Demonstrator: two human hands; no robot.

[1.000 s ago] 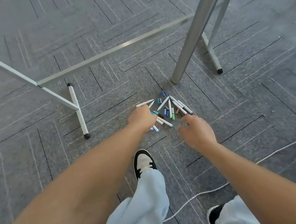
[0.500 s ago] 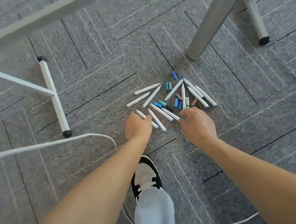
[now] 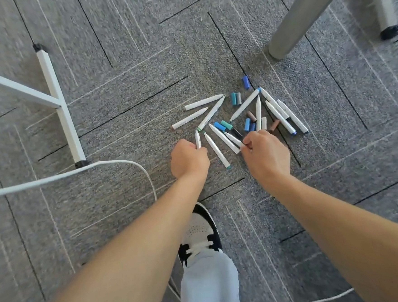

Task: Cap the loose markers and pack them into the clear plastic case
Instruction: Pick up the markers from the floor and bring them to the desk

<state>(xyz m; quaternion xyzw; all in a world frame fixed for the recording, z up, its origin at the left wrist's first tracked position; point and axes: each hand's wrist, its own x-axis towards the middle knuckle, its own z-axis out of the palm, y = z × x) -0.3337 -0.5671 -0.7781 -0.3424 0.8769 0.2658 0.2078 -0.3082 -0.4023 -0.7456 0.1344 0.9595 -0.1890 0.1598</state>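
Several white markers [image 3: 244,105] lie scattered on the grey carpet, with several loose caps in blue, teal, grey and brown [image 3: 226,125] among them. My left hand [image 3: 189,159] grips one white marker [image 3: 197,139], whose end sticks up out of the fist. My right hand [image 3: 265,156] pinches the near end of another white marker [image 3: 233,139] that still lies on the floor. A teal-tipped marker [image 3: 217,151] lies between the two hands. No clear plastic case is in view.
A grey table leg [image 3: 301,16] stands behind the pile at the right. A white frame foot [image 3: 60,108] lies at the left. A white cable [image 3: 61,176] curves across the carpet by my left arm. My shoe [image 3: 199,231] is below the hands.
The camera has dropped closer to the floor. My left hand has closed round a marker and my right hand has pinched the end of another.
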